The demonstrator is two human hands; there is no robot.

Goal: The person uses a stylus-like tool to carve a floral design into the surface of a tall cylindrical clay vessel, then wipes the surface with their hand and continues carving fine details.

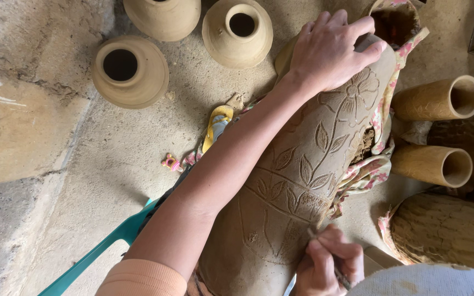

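While the left hand [330, 49] lies spread, palm down, on the upper end of the carved clay vase [297, 181], the right hand [327, 263] pinches a thin carving tool [325, 255] against its lower side. Above the vase stand 3 clay pots [130, 71]; right of it lie 2 clay tubes [437, 98].

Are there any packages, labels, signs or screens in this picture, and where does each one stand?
None is in view: no package, label, sign or screen.
The left hand rests on a carved clay vase; the right hand holds a thin tool to it.
Around them stand only plain clay pots and clay tubes, all unmarked.
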